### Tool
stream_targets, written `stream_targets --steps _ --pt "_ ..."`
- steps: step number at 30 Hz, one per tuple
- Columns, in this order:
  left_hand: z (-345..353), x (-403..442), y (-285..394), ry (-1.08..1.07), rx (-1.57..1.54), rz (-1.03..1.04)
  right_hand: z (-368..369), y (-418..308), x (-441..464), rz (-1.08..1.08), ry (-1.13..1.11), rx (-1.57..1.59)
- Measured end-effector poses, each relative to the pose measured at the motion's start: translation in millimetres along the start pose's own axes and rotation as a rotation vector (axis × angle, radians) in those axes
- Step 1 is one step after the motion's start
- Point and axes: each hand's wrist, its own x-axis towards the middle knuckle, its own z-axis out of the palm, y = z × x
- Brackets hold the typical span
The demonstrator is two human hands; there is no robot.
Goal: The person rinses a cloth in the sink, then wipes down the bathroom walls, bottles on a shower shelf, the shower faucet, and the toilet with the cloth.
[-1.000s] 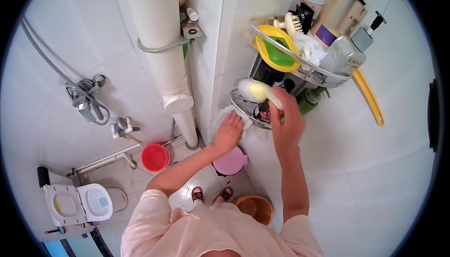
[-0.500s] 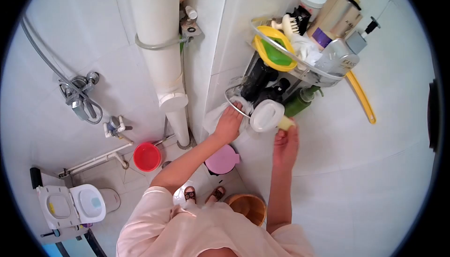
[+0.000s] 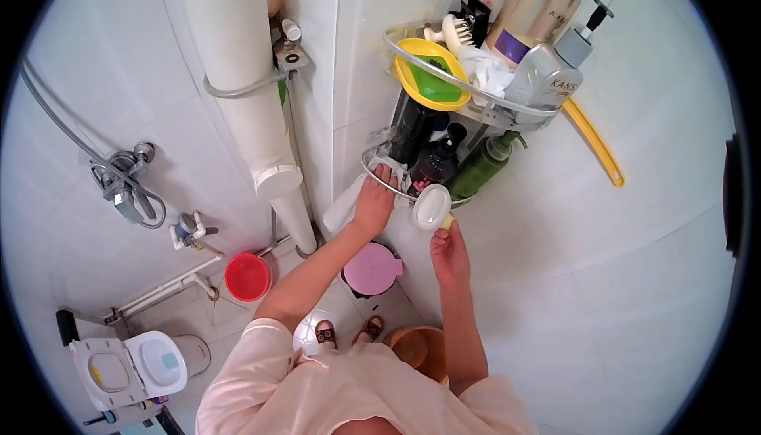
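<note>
"Just beside the lower wire shelf (image 3: 366,167), what is the right hand (image 3: 450,256) doing?"

"Its thumb and fingertips are pinching the pale yellow handle (image 3: 446,222) of a white oval-headed tool (image 3: 432,206). The white head is sitting above the fingers, at the shelf's front edge; whether it is touching the shelf, I can't tell. Gripping that end is probably leaving the head free."

"And the left hand (image 3: 374,201)?"

"It is reaching to the shelf's left end, its fingers lying on a crumpled white sheet (image 3: 341,208), cloth or plastic, that is hanging beside the rim. I can't tell if they are clamping it or only pressing; perhaps they are steadying it."

"What is standing close by?"

"A dark bottle (image 3: 435,162) and a green pump bottle (image 3: 480,167) are standing behind the rim, which is likely keeping them from slipping off. Above, the upper shelf (image 3: 517,107) is carrying a yellow dish (image 3: 453,104) and a silver bottle (image 3: 544,84), presumably within easy reach."

"Farther out?"

"A thick white pipe (image 3: 236,118) is running down the wall, and a red bucket (image 3: 247,276) is sitting on the floor."
</note>
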Motion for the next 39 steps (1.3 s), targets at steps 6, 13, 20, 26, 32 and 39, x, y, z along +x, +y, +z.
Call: stream_targets --steps 6,13,20,26,32,39 --pt "-20.0 -21.9 -6.6 -0.019 -0.074 0.126 -17.4 -3.2 -4.0 -0.071 0.034 -0.052" --pt "0.2 4.5 -1.9 -0.027 -0.204 -0.058 36.5 -3.8 -4.1 -0.432 0.08 -0.423" --pt "-8.6 -23.6 19.3 0.025 0.031 0.01 115.7 9.3 40.6 -0.78 -0.258 -1.293" --pt "10.6 14.6 19.3 0.029 0.218 -0.159 155.6 10.8 69.0 -1.102 -0.481 -1.653" --pt "5.8 13.3 35.2 -0.108 0.247 -0.289 150.8 4.4 65.1 -1.074 -0.474 -1.701" --pt "-14.4 -57.4 5.9 0.208 -0.427 -0.189 151.8 10.2 69.2 -0.927 -0.552 -1.862"
